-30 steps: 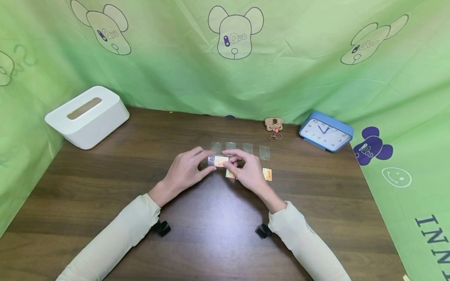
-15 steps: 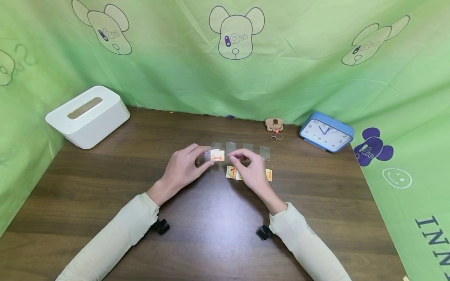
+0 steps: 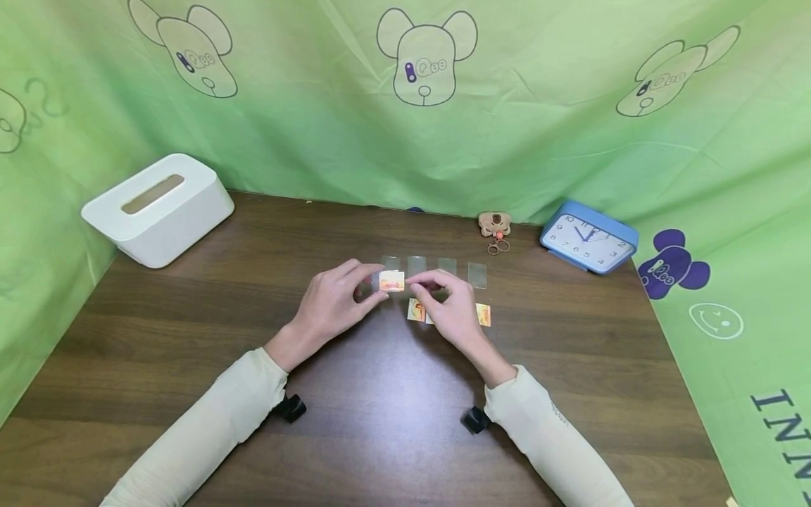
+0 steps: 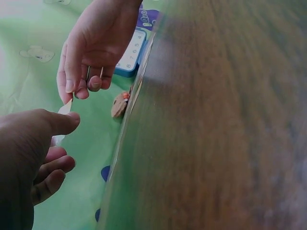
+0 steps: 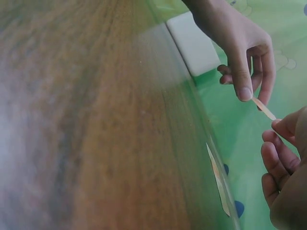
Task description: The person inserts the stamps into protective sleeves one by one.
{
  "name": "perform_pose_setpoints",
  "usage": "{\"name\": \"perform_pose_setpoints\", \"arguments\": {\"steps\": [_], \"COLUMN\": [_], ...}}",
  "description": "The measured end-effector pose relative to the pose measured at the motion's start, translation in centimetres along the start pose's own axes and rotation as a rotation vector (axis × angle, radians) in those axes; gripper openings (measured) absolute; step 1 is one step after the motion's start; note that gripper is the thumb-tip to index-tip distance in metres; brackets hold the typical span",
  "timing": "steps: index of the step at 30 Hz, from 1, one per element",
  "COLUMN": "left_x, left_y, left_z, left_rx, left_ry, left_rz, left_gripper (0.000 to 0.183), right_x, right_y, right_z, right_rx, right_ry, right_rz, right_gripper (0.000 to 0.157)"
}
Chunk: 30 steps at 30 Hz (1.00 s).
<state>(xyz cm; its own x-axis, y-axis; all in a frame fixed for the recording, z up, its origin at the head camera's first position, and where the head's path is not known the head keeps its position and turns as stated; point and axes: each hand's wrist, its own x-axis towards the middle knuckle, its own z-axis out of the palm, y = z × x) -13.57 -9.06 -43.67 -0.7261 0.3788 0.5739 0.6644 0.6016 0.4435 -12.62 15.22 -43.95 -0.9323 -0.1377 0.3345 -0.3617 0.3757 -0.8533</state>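
A small orange-and-white printed card (image 3: 391, 281) is held up above the table, with a clear plastic piece (image 3: 375, 282) at its left end. My left hand (image 3: 332, 299) pinches that left end between thumb and index finger. At the card's right end, the thumb and index finger of my right hand (image 3: 450, 306) pinch its edge. Edge-on, the card (image 5: 264, 109) spans both hands' fingertips in the right wrist view. Below my right hand lie similar cards (image 3: 416, 310), partly hidden by it. Several clear plastic sleeves (image 3: 446, 267) lie in a row just beyond the hands.
A white tissue box (image 3: 165, 218) stands at the back left of the brown wooden table (image 3: 253, 232). Toward the back right are a brown bear-shaped keychain (image 3: 494, 224) and a blue clock (image 3: 589, 238). A green printed curtain (image 3: 304, 127) hangs behind.
The card has moved slightly up and left from a second ago. My right fingertips, just off its right end half a second ago, are now at that edge.
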Motion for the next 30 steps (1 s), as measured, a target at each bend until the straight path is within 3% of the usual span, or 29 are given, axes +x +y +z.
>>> {"name": "perform_pose_setpoints", "arguments": {"steps": [30], "left_x": [-0.01], "left_y": [0.47], "left_z": [0.12], "left_rx": [0.009], "left_ry": [-0.019], "left_rz": [0.032], "left_gripper": [0.041], "right_x": [-0.35], "right_y": [-0.24], "right_z": [0.39], "right_rx": [0.007], "right_ry": [-0.049], "right_rz": [0.016], "right_gripper": [0.013]}}
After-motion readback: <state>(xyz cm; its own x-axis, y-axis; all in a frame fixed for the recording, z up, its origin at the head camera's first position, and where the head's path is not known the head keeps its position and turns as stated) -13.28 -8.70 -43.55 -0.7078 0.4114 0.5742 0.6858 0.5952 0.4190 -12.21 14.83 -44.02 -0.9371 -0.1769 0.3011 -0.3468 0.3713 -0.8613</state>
